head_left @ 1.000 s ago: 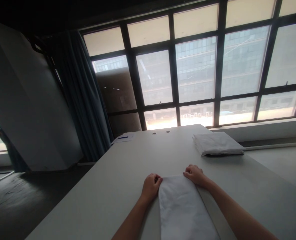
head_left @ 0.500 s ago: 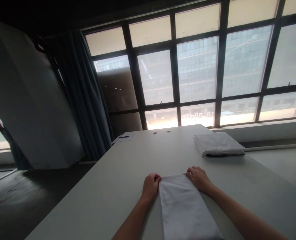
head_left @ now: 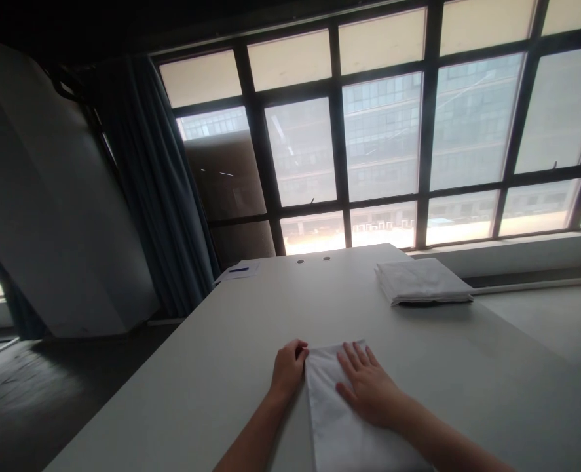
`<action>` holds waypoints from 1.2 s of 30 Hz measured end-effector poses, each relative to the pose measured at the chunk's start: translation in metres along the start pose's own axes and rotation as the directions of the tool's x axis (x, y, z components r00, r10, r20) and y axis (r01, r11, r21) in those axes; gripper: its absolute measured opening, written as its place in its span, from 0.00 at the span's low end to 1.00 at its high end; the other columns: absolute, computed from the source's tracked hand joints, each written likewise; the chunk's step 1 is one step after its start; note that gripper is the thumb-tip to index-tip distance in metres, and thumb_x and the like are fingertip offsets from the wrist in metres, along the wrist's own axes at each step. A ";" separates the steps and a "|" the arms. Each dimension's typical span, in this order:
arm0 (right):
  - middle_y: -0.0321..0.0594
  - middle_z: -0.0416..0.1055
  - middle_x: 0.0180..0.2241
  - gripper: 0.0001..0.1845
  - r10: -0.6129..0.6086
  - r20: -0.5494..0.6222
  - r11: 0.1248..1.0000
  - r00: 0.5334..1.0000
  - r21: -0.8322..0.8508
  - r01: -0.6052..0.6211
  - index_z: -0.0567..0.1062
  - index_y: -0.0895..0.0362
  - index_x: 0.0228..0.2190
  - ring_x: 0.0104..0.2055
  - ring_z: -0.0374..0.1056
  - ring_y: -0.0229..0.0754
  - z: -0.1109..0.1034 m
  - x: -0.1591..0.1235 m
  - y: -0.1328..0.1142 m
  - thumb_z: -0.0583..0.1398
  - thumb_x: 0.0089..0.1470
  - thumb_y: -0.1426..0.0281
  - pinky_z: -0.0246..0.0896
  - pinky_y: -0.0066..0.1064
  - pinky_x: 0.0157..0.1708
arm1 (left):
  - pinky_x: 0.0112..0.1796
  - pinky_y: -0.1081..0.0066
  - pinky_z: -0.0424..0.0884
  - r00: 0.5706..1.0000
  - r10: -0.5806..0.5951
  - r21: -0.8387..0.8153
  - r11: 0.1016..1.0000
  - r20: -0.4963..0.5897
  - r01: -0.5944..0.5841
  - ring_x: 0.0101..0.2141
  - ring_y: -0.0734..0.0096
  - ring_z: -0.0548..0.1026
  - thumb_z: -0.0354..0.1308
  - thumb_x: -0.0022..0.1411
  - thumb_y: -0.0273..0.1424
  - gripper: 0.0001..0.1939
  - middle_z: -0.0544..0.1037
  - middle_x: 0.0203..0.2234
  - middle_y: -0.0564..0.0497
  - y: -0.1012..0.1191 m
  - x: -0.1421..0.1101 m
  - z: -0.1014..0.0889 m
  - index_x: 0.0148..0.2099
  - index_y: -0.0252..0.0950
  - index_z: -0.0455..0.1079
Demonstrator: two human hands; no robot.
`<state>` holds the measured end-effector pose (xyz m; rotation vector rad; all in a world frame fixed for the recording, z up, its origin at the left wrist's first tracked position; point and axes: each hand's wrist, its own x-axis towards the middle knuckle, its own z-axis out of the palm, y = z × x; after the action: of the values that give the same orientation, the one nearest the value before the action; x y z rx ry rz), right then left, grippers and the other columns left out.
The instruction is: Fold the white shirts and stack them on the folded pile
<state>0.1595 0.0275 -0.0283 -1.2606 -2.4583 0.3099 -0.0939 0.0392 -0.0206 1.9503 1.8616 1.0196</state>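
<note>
A folded white cloth (head_left: 334, 419) lies lengthwise on the pale table (head_left: 221, 380) right in front of me. My left hand (head_left: 287, 369) is curled at the cloth's far left corner, fingers closed against its edge. My right hand (head_left: 369, 387) lies flat on top of the cloth with its fingers stretched out and spread, pressing the upper part down.
A second folded white cloth stack (head_left: 422, 282) rests at the table's far right. A sheet of paper with a blue pen (head_left: 240, 270) lies at the far left corner. Large windows (head_left: 383, 131) and a dark curtain (head_left: 162, 196) stand behind the table.
My right hand left the cloth's far right corner and moved onto the middle of the cloth, opening flat. The left hand stayed at the left corner.
</note>
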 end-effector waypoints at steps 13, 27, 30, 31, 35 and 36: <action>0.47 0.51 0.70 0.32 0.084 -0.057 0.996 0.995 0.047 -0.082 0.59 0.57 0.67 0.72 0.44 0.53 0.022 0.020 0.038 0.50 0.65 0.62 0.34 0.51 0.69 | 0.67 0.52 0.47 0.797 0.252 0.110 0.924 0.549 -0.367 0.70 0.46 0.45 0.57 0.58 0.60 0.55 0.44 0.72 0.38 0.074 -0.071 0.000 0.75 0.34 0.42; 0.47 0.74 0.47 0.18 0.242 -0.296 0.916 0.924 0.384 -0.117 0.76 0.55 0.43 0.49 0.71 0.47 -0.007 0.023 0.072 0.51 0.61 0.60 0.65 0.37 0.51 | 0.66 0.53 0.48 0.991 0.040 0.304 0.950 0.124 -0.077 0.68 0.47 0.53 0.54 0.65 0.50 0.39 0.58 0.68 0.34 0.022 -0.023 0.002 0.68 0.27 0.58; 0.44 0.71 0.45 0.14 0.123 -0.261 0.916 0.958 0.402 -0.008 0.73 0.54 0.43 0.44 0.70 0.45 -0.008 0.017 0.063 0.56 0.55 0.67 0.66 0.35 0.45 | 0.60 0.55 0.59 0.974 0.224 0.220 0.949 0.043 -0.228 0.59 0.52 0.67 0.54 0.66 0.40 0.20 0.72 0.56 0.41 0.032 -0.028 -0.007 0.56 0.38 0.70; 0.43 0.70 0.45 0.17 0.080 -0.253 0.920 0.964 0.390 0.027 0.72 0.54 0.44 0.44 0.69 0.45 -0.008 0.015 0.060 0.57 0.51 0.70 0.66 0.35 0.45 | 0.58 0.56 0.62 0.953 0.294 0.191 0.934 0.071 -0.302 0.55 0.53 0.69 0.56 0.64 0.39 0.16 0.74 0.52 0.43 0.038 -0.032 -0.008 0.52 0.40 0.71; 0.42 0.68 0.45 0.25 0.023 -0.236 0.966 0.971 0.257 0.039 0.69 0.53 0.45 0.46 0.67 0.45 -0.005 0.012 0.052 0.57 0.43 0.78 0.62 0.35 0.49 | 0.51 0.59 0.65 0.883 0.401 0.176 0.877 0.244 -0.447 0.46 0.55 0.70 0.63 0.57 0.35 0.12 0.75 0.43 0.45 0.064 -0.051 -0.002 0.44 0.43 0.72; 0.42 0.68 0.45 0.23 0.034 -0.231 0.974 0.972 0.226 0.019 0.69 0.53 0.44 0.45 0.67 0.45 -0.005 0.013 0.051 0.56 0.44 0.78 0.62 0.35 0.49 | 0.50 0.60 0.66 0.879 0.394 0.196 0.871 0.268 -0.450 0.46 0.55 0.70 0.62 0.58 0.33 0.11 0.75 0.42 0.46 0.069 -0.054 0.002 0.44 0.43 0.72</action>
<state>0.1919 0.0675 -0.0391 -1.1397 -2.1521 0.4073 -0.0361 -0.0214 0.0046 2.5872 1.5344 0.6465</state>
